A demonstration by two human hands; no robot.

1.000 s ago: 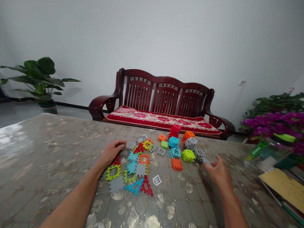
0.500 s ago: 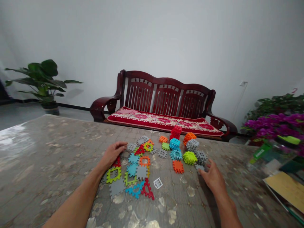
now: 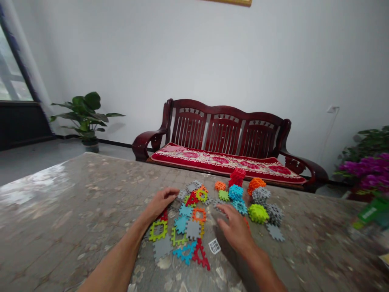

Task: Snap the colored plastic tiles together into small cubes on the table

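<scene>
Colourful interlocking toy tiles with toothed edges lie in a loose spread, near a group of stacks. My left hand (image 3: 164,201) rests at the left edge of the spread, thumb and fingers apart, fingertips touching or close to a grey tile (image 3: 182,195). A lime frame tile (image 3: 158,230) lies below its wrist. My right hand (image 3: 235,227) is open over the middle, fingertips at a grey tile (image 3: 217,202); whether they touch cannot be seen. It partly covers an orange tile (image 3: 246,222). A plain grey tile (image 3: 275,232) lies flat before the grey stack (image 3: 274,214).
Behind the tiles stand red (image 3: 237,177), blue (image 3: 236,192), orange (image 3: 256,185) and lime (image 3: 258,213) stacks. A white window-shaped piece (image 3: 214,246) lies in front. Beyond the patterned table (image 3: 75,211) is a wooden bench (image 3: 225,129). Purple flowers (image 3: 367,172) stand right.
My right hand has left the grey tile by the right stacks and moved left to the middle. My left hand stays near the same tiles. The view has swung left and up.
</scene>
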